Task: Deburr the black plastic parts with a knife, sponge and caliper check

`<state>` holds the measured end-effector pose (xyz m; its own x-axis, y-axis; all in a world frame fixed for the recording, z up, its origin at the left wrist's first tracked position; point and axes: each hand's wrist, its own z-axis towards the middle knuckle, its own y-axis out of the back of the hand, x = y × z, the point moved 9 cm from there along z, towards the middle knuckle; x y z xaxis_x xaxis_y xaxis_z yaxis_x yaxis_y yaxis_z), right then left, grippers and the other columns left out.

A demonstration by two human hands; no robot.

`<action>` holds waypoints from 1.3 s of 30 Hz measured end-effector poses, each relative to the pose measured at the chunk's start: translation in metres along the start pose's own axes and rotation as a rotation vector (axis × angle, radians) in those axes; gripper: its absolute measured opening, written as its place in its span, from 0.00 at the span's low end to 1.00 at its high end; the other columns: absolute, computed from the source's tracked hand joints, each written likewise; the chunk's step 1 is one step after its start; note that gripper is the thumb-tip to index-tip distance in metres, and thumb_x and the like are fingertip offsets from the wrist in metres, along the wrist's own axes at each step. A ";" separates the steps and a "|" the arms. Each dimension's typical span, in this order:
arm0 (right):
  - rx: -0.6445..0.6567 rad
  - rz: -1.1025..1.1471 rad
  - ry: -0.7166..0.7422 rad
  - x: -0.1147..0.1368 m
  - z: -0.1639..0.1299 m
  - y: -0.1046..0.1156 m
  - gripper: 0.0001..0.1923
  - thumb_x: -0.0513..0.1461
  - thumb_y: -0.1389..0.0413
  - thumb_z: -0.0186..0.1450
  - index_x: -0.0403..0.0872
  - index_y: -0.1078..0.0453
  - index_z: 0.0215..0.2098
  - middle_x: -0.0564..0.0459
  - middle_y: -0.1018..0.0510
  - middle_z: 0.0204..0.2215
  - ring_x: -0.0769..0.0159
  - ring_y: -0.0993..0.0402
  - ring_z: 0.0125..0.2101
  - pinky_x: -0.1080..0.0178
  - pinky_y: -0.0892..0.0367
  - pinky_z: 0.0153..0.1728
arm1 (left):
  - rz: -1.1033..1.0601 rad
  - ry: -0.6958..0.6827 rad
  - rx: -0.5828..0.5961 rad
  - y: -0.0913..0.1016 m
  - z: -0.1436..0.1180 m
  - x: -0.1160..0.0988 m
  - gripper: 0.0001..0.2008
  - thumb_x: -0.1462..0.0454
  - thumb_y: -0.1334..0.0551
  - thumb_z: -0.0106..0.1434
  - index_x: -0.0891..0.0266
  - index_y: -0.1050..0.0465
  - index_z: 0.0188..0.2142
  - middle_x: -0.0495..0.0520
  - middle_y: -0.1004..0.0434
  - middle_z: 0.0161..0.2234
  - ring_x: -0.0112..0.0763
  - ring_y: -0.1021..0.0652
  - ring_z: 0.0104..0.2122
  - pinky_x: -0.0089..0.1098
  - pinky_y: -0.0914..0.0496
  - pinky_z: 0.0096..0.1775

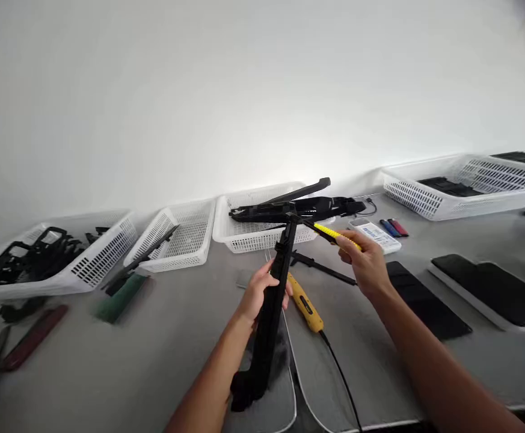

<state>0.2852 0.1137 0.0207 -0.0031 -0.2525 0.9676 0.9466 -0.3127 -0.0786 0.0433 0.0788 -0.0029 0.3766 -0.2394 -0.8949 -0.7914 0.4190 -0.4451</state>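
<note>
1. The black plastic frame assembly (271, 300) is the biggest thing in hand: a long bar whose axis runs from the lower edge of the view, near the person, up and away toward the wall, leaning slightly right. At its far end a flatter black crosspiece (298, 208) sits across it, running left to right, so the whole reads as a T held above the grey table (154, 361).
2. The bar's near end is blurred and dark over a pale curved sheet (280, 403) that the bottom edge cuts off; how the crosspiece joins the bar is hard to make out.
3. Behind the crosspiece stands a white slotted basket (253, 234), 1 of 3 along the left with the basket of black parts (100, 258) and the middle basket (185, 240); a larger basket (447, 198) lies far right, cut by the frame edge.
4. The left hand (260, 294) comes up from below with the forearm angled right, fingers wrapped round the bar about midway — a closed grasp.
5. The right hand (364, 258) reaches in from the lower right, wrist bent, fingers pinched tight on a yellow-handled screwdriver (332, 233) whose tip points left at the joint.
6. A yellow corded tool (306, 307) lies on the table just beside the bar, its cable running toward the viewer.
</note>
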 end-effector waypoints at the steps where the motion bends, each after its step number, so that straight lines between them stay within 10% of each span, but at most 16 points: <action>1: 0.013 0.028 0.005 0.001 0.000 0.000 0.17 0.52 0.33 0.62 0.47 0.19 0.39 0.57 0.32 0.22 0.70 0.41 0.23 0.64 0.45 0.23 | 0.000 0.004 0.007 -0.001 -0.001 0.000 0.31 0.61 0.38 0.57 0.68 0.36 0.60 0.50 0.21 0.25 0.31 0.26 0.16 0.29 0.34 0.20; 26: -0.014 0.168 -0.031 -0.002 0.004 0.008 0.13 0.49 0.31 0.61 0.49 0.19 0.38 0.53 0.24 0.30 0.70 0.41 0.24 0.64 0.46 0.23 | -0.076 -0.054 0.002 0.004 -0.002 -0.007 0.27 0.61 0.37 0.58 0.64 0.35 0.57 0.50 0.20 0.26 0.31 0.25 0.17 0.29 0.35 0.22; 39: 0.195 0.061 -0.085 -0.001 -0.004 -0.014 0.18 0.53 0.31 0.59 0.47 0.21 0.34 0.51 0.25 0.28 0.69 0.40 0.24 0.63 0.42 0.23 | -0.046 -0.035 -0.050 0.003 -0.003 -0.011 0.27 0.61 0.38 0.56 0.64 0.35 0.55 0.49 0.20 0.25 0.31 0.27 0.16 0.29 0.36 0.21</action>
<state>0.2708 0.1147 0.0199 0.0758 -0.1851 0.9798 0.9886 -0.1141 -0.0980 0.0356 0.0806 0.0060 0.4295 -0.2260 -0.8744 -0.7954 0.3638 -0.4847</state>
